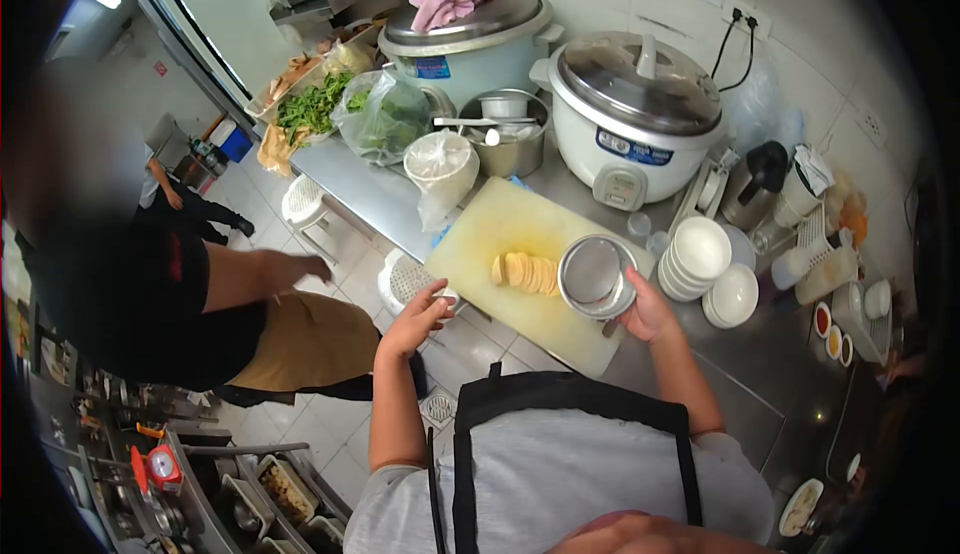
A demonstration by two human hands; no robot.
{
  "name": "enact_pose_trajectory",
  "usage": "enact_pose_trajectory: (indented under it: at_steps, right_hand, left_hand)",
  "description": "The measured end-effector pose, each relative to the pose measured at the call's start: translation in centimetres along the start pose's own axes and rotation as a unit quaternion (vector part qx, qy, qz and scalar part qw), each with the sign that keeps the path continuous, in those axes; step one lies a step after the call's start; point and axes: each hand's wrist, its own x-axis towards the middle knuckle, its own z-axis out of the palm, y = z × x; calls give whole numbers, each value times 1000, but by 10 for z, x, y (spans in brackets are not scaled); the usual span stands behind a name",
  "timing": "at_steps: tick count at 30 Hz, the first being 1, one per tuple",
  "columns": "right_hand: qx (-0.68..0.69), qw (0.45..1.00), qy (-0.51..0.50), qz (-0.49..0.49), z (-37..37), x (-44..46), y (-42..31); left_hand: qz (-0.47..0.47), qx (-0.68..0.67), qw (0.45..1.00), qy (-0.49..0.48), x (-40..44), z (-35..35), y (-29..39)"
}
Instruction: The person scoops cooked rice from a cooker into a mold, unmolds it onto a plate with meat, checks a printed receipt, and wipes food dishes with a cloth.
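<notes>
My right hand point(650, 309) grips a round metal bowl point(597, 272) by its right rim, above the right part of a pale cutting board point(500, 224). On that board, just left of the bowl, lies a row of overlapping yellow slices point(525, 272) of a food I cannot identify. Part of a dark handle point(610, 328) shows below the bowl. My left hand point(418, 322) is raised beside the board's left edge, fingers apart, and appears to hold nothing.
Two large rice cookers point(635, 124) point(465, 54) stand along the wall. Stacked white bowls point(695, 254) sit right of the board; a metal pot point(512, 144) and bagged greens point(382, 119) are behind it. A co-worker in a brown apron point(310, 344) stands close on the left.
</notes>
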Motion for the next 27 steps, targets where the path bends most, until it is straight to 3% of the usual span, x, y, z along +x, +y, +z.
enact_pose_trajectory:
  at_steps: [2, 6, 8, 11, 12, 14, 15, 16, 17, 18, 19, 20, 21, 23, 25, 27]
  right_hand:
    - [19, 999, 31, 1, 16, 17, -5]
    - [-29, 999, -17, -8, 43, 67, -24]
    - [-29, 999, -13, -19, 68, 89, -41]
    - [-67, 997, -40, -19, 91, 132, -57]
    - [-69, 996, -59, -16, 99, 151, -60]
    - [-79, 992, -85, -41, 124, 177, -75]
    - [-138, 986, -94, -31, 131, 197, -86]
    - [-211, 976, -32, -32, 138, 217, -99]
    - [-267, 959, 41, -90, 143, 237, -106]
    - [-412, 891, 141, -127, 143, 259, -118]
    - [-613, 692, 274, -264, 124, 296, -104]
    - [-670, 657, 302, -170, 121, 320, -109]
    - [-694, 635, 299, -161, 111, 334, -106]
    - [-724, 587, 312, -183, 85, 365, -97]
    - [-677, 639, 315, -188, 83, 367, -101]
    - [-667, 605, 305, -311, 76, 356, -103]
  left_hand:
    - [3, -44, 998, -51, 10, 6, 22]
    - [176, 52, 981, -56, 51, 30, 70]
    - [306, 168, 936, -38, 70, 31, 92]
    - [384, 273, 881, -44, 116, 3, 105]
    - [440, 258, 860, 5, 129, -7, 110]
    - [456, 368, 807, 70, 161, -46, 103]
    - [421, 267, 863, 84, 178, -61, 103]
    - [372, 211, 899, 98, 187, -73, 114]
    - [447, 135, 878, 106, 210, -88, 111]
    - [474, 90, 872, 86, 227, -95, 113]
    - [494, 46, 865, 82, 241, -108, 119]
    - [457, 129, 875, 96, 261, -131, 127]
    - [412, 213, 875, 136, 268, -147, 135]
    - [432, 233, 861, 135, 277, -153, 146]
    - [407, 282, 858, 139, 287, -165, 151]
    - [402, 333, 841, 144, 295, -171, 149]
